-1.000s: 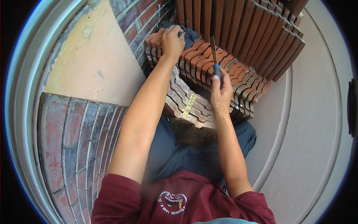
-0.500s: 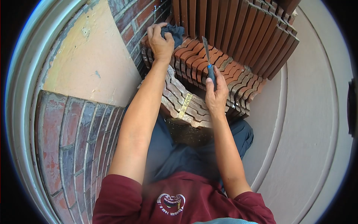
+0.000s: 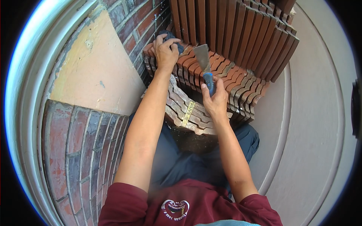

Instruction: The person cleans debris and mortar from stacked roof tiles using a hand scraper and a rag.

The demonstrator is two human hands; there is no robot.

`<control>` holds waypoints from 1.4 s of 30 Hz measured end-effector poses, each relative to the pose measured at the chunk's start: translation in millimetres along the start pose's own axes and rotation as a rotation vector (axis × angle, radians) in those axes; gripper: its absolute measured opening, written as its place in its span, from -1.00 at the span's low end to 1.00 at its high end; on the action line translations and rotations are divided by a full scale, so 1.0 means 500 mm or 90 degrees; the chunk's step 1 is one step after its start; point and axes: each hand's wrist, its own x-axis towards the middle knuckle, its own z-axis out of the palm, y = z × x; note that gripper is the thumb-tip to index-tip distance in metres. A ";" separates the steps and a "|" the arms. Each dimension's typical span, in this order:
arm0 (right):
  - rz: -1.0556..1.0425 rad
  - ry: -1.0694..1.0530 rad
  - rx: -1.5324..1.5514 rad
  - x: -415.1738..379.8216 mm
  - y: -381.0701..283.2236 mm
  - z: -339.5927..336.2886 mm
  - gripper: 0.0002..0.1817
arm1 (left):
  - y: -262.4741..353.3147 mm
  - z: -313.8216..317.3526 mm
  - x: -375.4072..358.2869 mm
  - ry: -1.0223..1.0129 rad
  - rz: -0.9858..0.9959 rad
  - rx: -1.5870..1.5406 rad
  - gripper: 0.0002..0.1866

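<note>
My left hand (image 3: 166,54) is at the upper middle, its fingers curled over a crumpled dark cloth (image 3: 180,48) that rests on the left end of a row of orange roof tiles (image 3: 220,62). My right hand (image 3: 216,98) is wrapped round the blue and black handle of a putty knife (image 3: 203,59). The knife's broad metal blade points up, over the tile row, its flat face toward me. Closer to my lap sits a stack of weathered, pale tiles (image 3: 177,97), with a yellow marked strip (image 3: 188,113) across it.
Behind the row, tall brown tiles (image 3: 226,32) stand packed upright. A brick wall (image 3: 81,150) with a peeling plaster patch (image 3: 96,64) closes in the left side. A pale smooth wall or panel (image 3: 305,124) curves along the right.
The putty knife has turned so its flat blade face shows, and has shifted slightly left with my right hand. My left hand has lowered a little, along with the cloth.
</note>
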 end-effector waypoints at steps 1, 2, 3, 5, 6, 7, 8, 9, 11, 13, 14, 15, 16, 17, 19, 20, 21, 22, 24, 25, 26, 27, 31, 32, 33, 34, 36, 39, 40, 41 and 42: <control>-0.033 -0.002 -0.003 0.004 0.007 0.009 -0.59 | -0.004 -0.003 0.002 -0.007 -0.008 -0.007 -0.75; -0.049 -0.008 0.022 0.007 0.011 0.014 -0.57 | -0.007 -0.002 0.004 -0.017 -0.014 -0.013 -0.75; -0.066 -0.012 0.048 0.012 0.012 0.018 -0.55 | -0.009 0.001 0.006 -0.015 -0.016 -0.018 -0.74; -0.052 -0.048 0.057 0.021 -0.022 0.012 -0.51 | -0.009 -0.001 0.004 -0.011 -0.023 -0.028 -0.69; -0.067 -0.053 0.061 0.029 -0.039 0.010 -0.50 | -0.011 0.000 0.006 -0.007 -0.018 -0.032 -0.67; -0.081 -0.058 0.066 0.040 -0.050 0.013 -0.50 | -0.009 -0.003 0.010 -0.004 -0.015 -0.034 -0.65; -0.095 -0.064 0.070 0.051 -0.051 0.020 -0.49 | -0.008 -0.005 0.011 -0.001 -0.011 -0.038 -0.63; -0.140 -0.062 0.064 0.065 -0.044 0.030 -0.47 | -0.006 -0.006 0.011 0.006 -0.022 -0.043 -0.61; -0.190 -0.069 0.060 0.090 -0.052 0.056 -0.46 | 0.011 -0.015 0.018 0.020 -0.044 -0.057 -0.56; -0.274 -0.082 0.040 0.110 -0.045 0.082 -0.43 | 0.002 -0.011 0.025 0.032 -0.075 -0.096 -0.54; -0.259 -0.113 0.015 0.115 -0.045 0.090 -0.43 | -0.003 -0.011 0.028 0.040 -0.092 -0.115 -0.52; -0.245 -0.143 -0.011 0.121 -0.047 0.097 -0.43 | -0.018 -0.005 0.026 0.043 -0.024 -0.109 -0.58; -0.231 -0.173 -0.036 0.126 -0.049 0.105 -0.43 | -0.022 -0.007 0.029 0.023 -0.007 -0.085 -0.60; -0.270 -0.179 -0.056 0.129 -0.051 0.112 -0.38 | -0.025 -0.010 0.027 0.002 0.009 -0.062 -0.61; -0.257 -0.223 -0.104 0.129 -0.059 0.119 -0.36 | -0.026 -0.014 0.025 -0.035 0.028 -0.056 -0.64; -0.251 -0.244 -0.129 0.130 -0.062 0.124 -0.35 | -0.024 -0.015 0.025 -0.051 0.030 -0.074 -0.65; -0.267 -0.215 -0.140 0.124 -0.054 0.138 -0.33 | -0.022 -0.015 0.025 -0.067 0.032 -0.090 -0.66; -0.266 -0.200 -0.132 0.122 -0.046 0.148 -0.33 | -0.018 -0.013 0.025 -0.072 0.043 -0.090 -0.66; -0.264 -0.172 -0.117 0.119 -0.033 0.165 -0.32 | -0.013 -0.010 0.023 -0.080 0.063 -0.089 -0.66; -0.279 -0.172 -0.108 0.121 -0.031 0.171 -0.31 | -0.017 -0.007 0.026 -0.087 0.076 -0.101 -0.66; -0.290 -0.173 -0.100 0.127 -0.030 0.174 -0.31 | -0.021 -0.008 0.024 -0.096 0.060 -0.102 -0.66; -0.306 -0.169 -0.093 0.135 -0.030 0.175 -0.30 | -0.022 -0.007 0.030 -0.100 0.049 -0.107 -0.66; -0.314 -0.152 -0.061 0.142 -0.026 0.188 -0.28 | -0.011 -0.009 0.031 -0.115 0.055 -0.085 -0.67; -0.312 -0.154 -0.055 0.145 -0.026 0.189 -0.27 | -0.008 -0.011 0.029 -0.117 0.064 -0.068 -0.67; -0.310 -0.156 -0.051 0.149 -0.026 0.189 -0.27 | -0.009 -0.010 0.030 -0.115 0.065 -0.057 -0.68; -0.313 -0.157 -0.051 0.152 -0.026 0.190 -0.27 | -0.013 -0.008 0.033 -0.113 0.066 -0.045 -0.68; -0.316 -0.159 -0.053 0.155 -0.024 0.192 -0.26 | -0.021 -0.002 0.033 -0.114 0.062 -0.031 -0.68; -0.332 -0.148 -0.057 0.159 -0.017 0.198 -0.27 | -0.012 -0.006 0.034 -0.119 0.047 -0.029 -0.66; -0.327 -0.144 -0.056 0.159 -0.016 0.199 -0.27 | -0.013 -0.005 0.033 -0.117 0.050 -0.031 -0.66; -0.324 -0.140 -0.056 0.160 -0.017 0.200 -0.28 | -0.014 -0.005 0.034 -0.114 0.052 -0.032 -0.66; -0.321 -0.136 -0.056 0.161 -0.019 0.201 -0.28 | -0.015 -0.005 0.036 -0.109 0.055 -0.035 -0.66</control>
